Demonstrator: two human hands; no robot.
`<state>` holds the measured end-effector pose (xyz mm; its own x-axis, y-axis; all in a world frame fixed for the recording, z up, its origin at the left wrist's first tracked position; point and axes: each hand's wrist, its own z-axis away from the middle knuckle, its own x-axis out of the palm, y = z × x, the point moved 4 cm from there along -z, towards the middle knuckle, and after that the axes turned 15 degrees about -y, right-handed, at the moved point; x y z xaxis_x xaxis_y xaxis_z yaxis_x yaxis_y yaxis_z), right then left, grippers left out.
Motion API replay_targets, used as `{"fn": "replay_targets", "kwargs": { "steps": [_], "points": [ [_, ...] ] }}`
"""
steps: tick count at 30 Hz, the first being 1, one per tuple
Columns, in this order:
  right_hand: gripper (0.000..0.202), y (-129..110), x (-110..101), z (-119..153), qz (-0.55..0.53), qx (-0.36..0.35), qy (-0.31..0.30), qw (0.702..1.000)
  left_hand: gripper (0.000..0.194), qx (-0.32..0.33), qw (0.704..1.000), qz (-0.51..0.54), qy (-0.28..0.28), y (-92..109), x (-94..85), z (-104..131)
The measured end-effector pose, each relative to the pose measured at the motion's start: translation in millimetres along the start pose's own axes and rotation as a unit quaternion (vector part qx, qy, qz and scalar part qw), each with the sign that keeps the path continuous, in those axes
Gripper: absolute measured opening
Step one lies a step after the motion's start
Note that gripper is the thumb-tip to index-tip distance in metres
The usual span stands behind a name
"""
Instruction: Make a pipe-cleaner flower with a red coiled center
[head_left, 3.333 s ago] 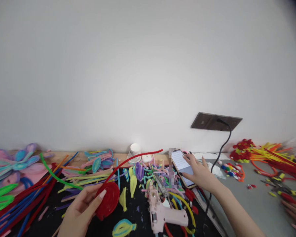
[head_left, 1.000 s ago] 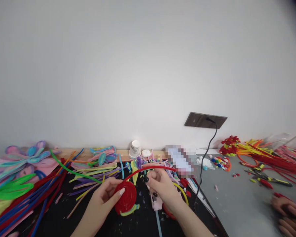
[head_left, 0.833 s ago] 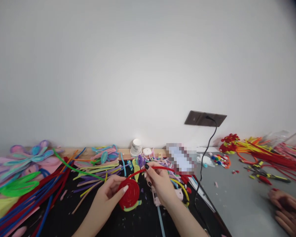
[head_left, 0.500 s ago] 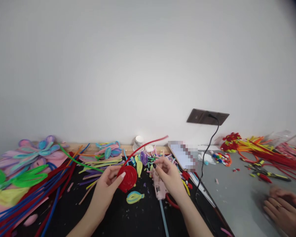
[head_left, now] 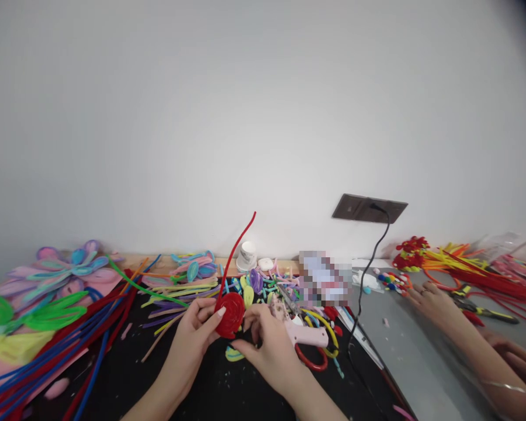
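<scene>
My left hand (head_left: 198, 327) pinches a flat red pipe-cleaner coil (head_left: 231, 314) between thumb and fingers. Its loose red tail stands up in front of the wall. At the coil's right edge is my right hand (head_left: 269, 345), fingers curved and thumb apart; whether they touch the coil I cannot tell. Behind the right hand lies a pink glue gun (head_left: 309, 335), partly hidden. A yellow and blue pipe-cleaner petal (head_left: 234, 354) rests on the black mat (head_left: 219, 392) under the coil, partly covered by the right thumb.
Red-handled scissors (head_left: 311, 359) lie beside the glue gun. A paper cup (head_left: 247, 256) stands by the wall. Pipe cleaners (head_left: 100, 327) and a pastel flower (head_left: 70, 269) fill the left. A black cord (head_left: 363, 275) hangs from the socket. A co-worker's hand (head_left: 433, 301) reaches over the right table.
My right hand has left the glue gun, which now lies turned on the mat, and has come left to the coil. The red tail points more upright. A co-worker's hand has reached forward.
</scene>
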<state>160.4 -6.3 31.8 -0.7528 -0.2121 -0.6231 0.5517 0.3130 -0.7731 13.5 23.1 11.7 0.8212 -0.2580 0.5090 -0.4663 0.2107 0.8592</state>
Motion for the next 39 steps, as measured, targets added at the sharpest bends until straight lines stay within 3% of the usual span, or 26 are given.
{"fn": "replay_targets", "kwargs": {
  "steps": [11, 30, 39],
  "points": [
    [0.029, 10, 4, 4, -0.015, 0.011, 0.037, 0.999, 0.037, -0.008, 1.0, -0.004, 0.013, -5, -3.0, -1],
    [0.02, 20, 7, 7, 0.089, -0.075, 0.109, 0.987, 0.04, -0.003, 0.999, -0.013, 0.037, -9, -8.6, -6],
    [0.027, 13, 7, 7, 0.138, -0.158, 0.172, 0.962, 0.046, -0.049, 0.998, -0.013, 0.041, -20, -18.4, -10]
  ]
}}
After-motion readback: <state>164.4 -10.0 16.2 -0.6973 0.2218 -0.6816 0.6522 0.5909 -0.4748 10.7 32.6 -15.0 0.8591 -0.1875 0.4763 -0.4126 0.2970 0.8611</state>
